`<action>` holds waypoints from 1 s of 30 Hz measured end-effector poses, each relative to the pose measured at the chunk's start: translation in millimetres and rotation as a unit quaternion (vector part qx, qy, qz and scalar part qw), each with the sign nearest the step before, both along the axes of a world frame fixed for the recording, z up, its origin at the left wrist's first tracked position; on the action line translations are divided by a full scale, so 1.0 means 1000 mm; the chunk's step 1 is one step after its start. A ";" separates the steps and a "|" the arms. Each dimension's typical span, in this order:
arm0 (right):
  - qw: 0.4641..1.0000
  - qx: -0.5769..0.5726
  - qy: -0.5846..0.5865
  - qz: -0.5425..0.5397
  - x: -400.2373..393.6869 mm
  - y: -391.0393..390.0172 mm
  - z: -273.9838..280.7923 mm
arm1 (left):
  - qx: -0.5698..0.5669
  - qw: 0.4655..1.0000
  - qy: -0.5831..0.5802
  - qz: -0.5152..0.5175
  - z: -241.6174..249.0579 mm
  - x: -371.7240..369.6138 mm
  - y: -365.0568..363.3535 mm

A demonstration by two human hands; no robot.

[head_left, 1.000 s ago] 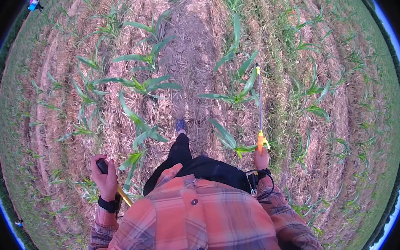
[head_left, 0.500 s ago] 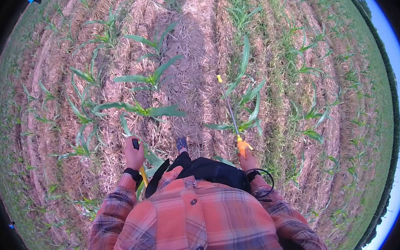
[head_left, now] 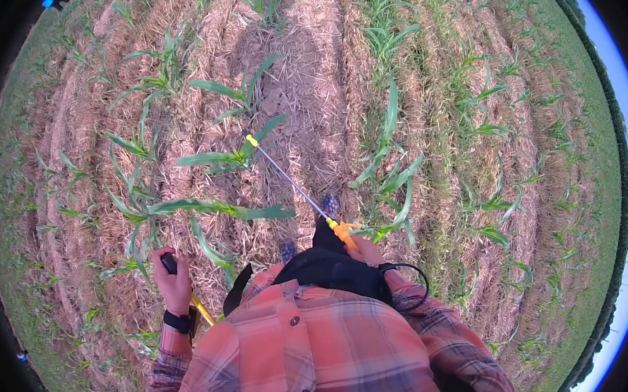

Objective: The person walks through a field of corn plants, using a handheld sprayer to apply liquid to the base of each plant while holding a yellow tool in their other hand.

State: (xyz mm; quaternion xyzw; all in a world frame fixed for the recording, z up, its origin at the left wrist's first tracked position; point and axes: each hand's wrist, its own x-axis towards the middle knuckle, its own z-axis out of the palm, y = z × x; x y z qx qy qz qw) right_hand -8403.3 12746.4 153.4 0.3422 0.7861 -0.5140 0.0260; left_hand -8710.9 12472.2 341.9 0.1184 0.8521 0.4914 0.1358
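The wand (head_left: 286,176) slants forward and leftward from the right hand (head_left: 365,251), in the air over the straw-strewn strip of ground (head_left: 302,87), its yellow tip (head_left: 251,140) among the leaves of a young plant (head_left: 219,159) along that strip's left edge; whether the two touch, I cannot tell. The right hand is wrapped about the rear of the orange handle (head_left: 344,233), which seems the proper place to take hold: it looks like hard moulded plastic, light and chunky enough not to slip. The thin tube (head_left: 307,197) looks stiff and metallic, so it should follow the hand without sagging, though a sideways knock might bend it, and the tip looks the most fragile part. The left hand (head_left: 173,282), well apart, is curled around the black grip (head_left: 169,263) of a yellow rod (head_left: 203,309). That rod looks rigid and sturdier, best held by its grip, since its bare length is probably slicker.
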 end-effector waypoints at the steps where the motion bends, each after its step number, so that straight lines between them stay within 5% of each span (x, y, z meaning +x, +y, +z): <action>1: 1.000 0.002 0.006 -0.001 -0.009 0.014 -0.002 | 0.002 1.000 0.006 -0.001 -0.008 -0.009 0.014; 3: 0.997 0.034 -0.070 0.018 -0.020 0.042 -0.003 | -0.093 0.984 0.148 -0.041 -0.045 -0.026 0.052; 15: 0.953 0.073 -0.115 -0.273 0.013 0.178 -0.012 | -0.093 0.980 0.112 -0.139 -0.084 -0.057 0.239; 18: 0.936 0.084 -0.130 -0.315 0.033 0.207 -0.020 | -0.054 0.987 0.078 -0.127 -0.058 -0.066 0.244; 22: 0.895 0.147 -0.158 -0.389 0.040 0.235 -0.022 | 0.032 0.995 0.028 -0.093 0.037 -0.061 0.250; 25: 0.876 0.165 -0.146 -0.429 0.036 0.246 -0.033 | 0.036 0.993 0.071 -0.091 0.045 -0.080 0.256; 27: 0.876 0.191 -0.165 -0.410 0.021 0.254 -0.035 | 0.028 0.996 0.003 -0.084 0.021 -0.099 0.292; 28: 0.883 0.151 -0.154 -0.417 0.014 0.259 -0.043 | -0.011 0.974 0.170 -0.147 -0.003 -0.117 0.313; 30: 0.891 0.134 -0.156 -0.404 -0.008 0.271 -0.042 | -0.037 0.982 0.087 -0.165 -0.053 -0.146 0.339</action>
